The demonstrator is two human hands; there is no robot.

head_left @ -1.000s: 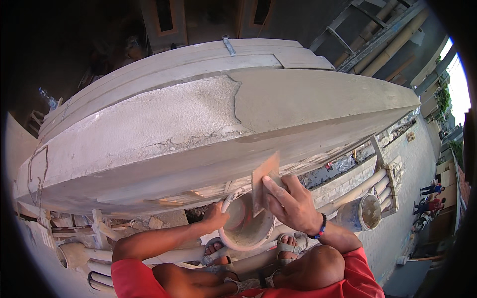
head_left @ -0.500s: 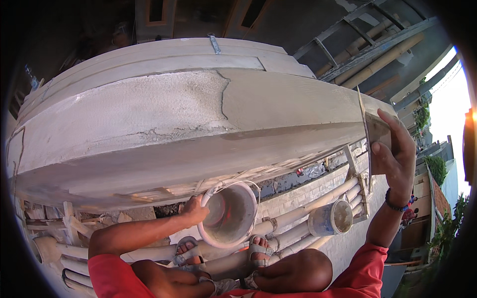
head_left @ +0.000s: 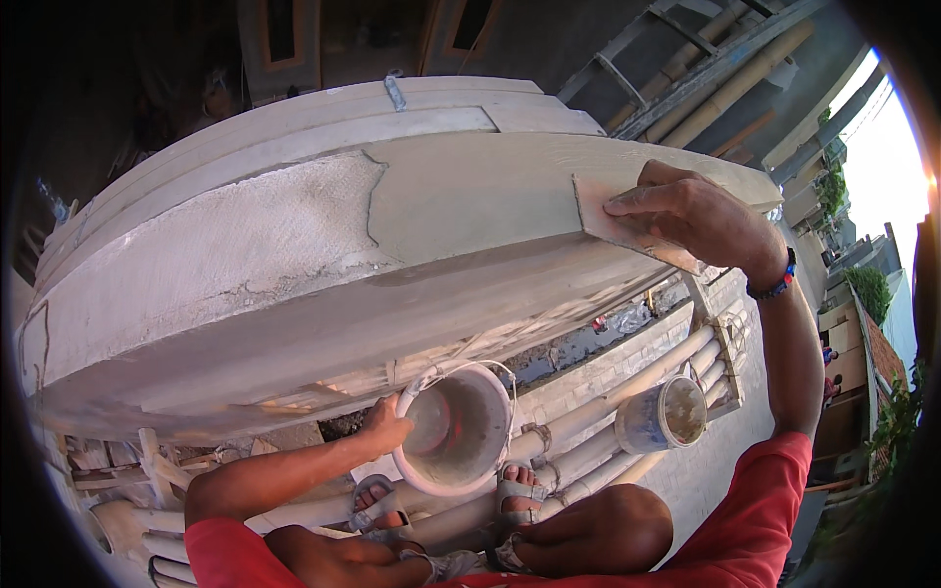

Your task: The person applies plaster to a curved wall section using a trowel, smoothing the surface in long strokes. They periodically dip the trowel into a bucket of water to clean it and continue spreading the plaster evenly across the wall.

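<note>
My right hand (head_left: 686, 211) grips a flat, thin rectangular plastering plate (head_left: 606, 218), laid against the near edge of a long concrete ledge (head_left: 323, 318). Smooth, damp grey mortar (head_left: 470, 186) covers the ledge's top to the left of the plate. Farther left lies a rough, pale dry patch (head_left: 284, 220), with a ragged line between the two. Lower down, my left hand (head_left: 385, 428) is closed on the rim of a pale bucket (head_left: 482, 416). The bucket stands tilted between my feet, its inside wet and smeared with grey; its wire handle rests over the rim.
Under my sandalled feet (head_left: 377, 505) run several thick bamboo poles (head_left: 578, 470). A second, smeared bucket (head_left: 647, 421) sits on them to the right. Wooden framing (head_left: 706, 314) stands below the ledge. More bamboo and timber (head_left: 725, 88) lean at the far right.
My right hand has swung leftward and inward from the ledge's right side, turning the plate from edge-on to lying against the ledge. My left hand stays on the bucket. The view has shifted slightly.
</note>
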